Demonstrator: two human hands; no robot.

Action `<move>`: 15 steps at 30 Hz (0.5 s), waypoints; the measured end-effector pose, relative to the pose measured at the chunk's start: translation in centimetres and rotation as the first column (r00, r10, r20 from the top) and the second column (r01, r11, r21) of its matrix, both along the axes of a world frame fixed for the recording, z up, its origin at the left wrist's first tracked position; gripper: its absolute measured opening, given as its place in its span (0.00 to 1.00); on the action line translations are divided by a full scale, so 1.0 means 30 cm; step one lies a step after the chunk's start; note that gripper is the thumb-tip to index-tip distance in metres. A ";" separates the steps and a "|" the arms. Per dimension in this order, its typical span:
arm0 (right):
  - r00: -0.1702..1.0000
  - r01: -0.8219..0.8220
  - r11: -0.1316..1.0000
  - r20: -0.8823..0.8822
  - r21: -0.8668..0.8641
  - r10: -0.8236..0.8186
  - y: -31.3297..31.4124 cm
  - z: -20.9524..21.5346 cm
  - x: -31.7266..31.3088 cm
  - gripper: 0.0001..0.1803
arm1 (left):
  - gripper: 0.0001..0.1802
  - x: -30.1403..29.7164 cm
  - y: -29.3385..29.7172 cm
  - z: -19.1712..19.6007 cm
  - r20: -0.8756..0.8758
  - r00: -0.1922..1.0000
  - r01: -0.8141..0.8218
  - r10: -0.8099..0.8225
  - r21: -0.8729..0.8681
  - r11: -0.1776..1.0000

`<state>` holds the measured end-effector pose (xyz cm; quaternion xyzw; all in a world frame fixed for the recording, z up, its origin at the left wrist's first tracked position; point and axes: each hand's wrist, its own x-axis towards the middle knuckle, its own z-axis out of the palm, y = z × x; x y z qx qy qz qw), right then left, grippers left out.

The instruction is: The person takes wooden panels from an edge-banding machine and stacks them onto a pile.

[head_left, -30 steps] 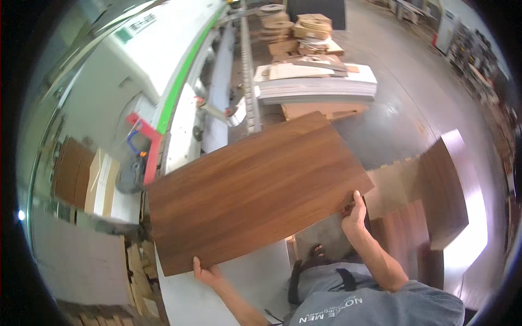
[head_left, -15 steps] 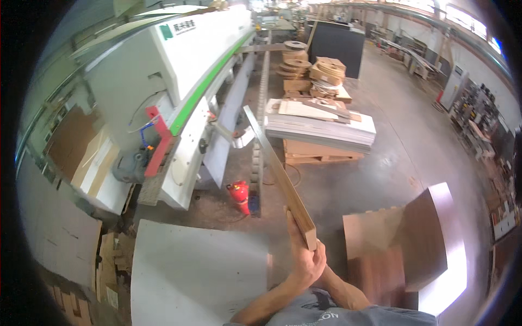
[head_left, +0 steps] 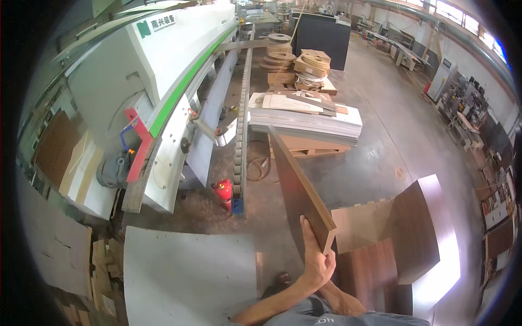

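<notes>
A long brown wood-grain board [head_left: 296, 190] stands on edge in front of me, its far end reaching out past the middle of the view. My left hand [head_left: 315, 261] is closed on the near end, one finger stretched along the broad face. My right forearm comes in from the lower right and meets the left wrist. Most of my right hand is hidden behind the left hand and the board, so its fingers do not show clearly. On the right, close to the board, is a stack of brown panels [head_left: 370, 271].
A pale grey tabletop [head_left: 190, 271] lies at lower left. Beyond it are a long white machine [head_left: 179, 60] with a green stripe, a roller track [head_left: 242, 136] and a red canister-like object [head_left: 223, 191]. White panels [head_left: 304, 127] are stacked on a pallet ahead.
The board has swung so that more of its broad left face shows, and its near end sits further right and higher. My view has shifted right; both hands stay at the near end.
</notes>
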<state>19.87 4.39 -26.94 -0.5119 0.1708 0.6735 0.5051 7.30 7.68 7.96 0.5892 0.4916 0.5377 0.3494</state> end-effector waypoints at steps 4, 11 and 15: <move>0.996 0.043 0.999 0.078 -0.012 -0.042 -0.079 -0.024 0.022 0.20 | 0.13 -0.075 0.017 0.101 -0.097 0.993 -0.060 0.066 0.065 0.996; 0.845 0.521 0.848 0.085 0.091 -0.528 -0.184 0.323 0.205 0.10 | 0.30 -0.148 0.134 0.240 0.422 0.824 -0.283 0.377 -0.269 0.920; 0.657 0.753 0.656 0.105 -0.053 -0.746 -0.358 0.442 0.349 0.15 | 0.32 -0.068 0.174 0.165 0.478 0.857 -0.004 0.194 -0.371 0.929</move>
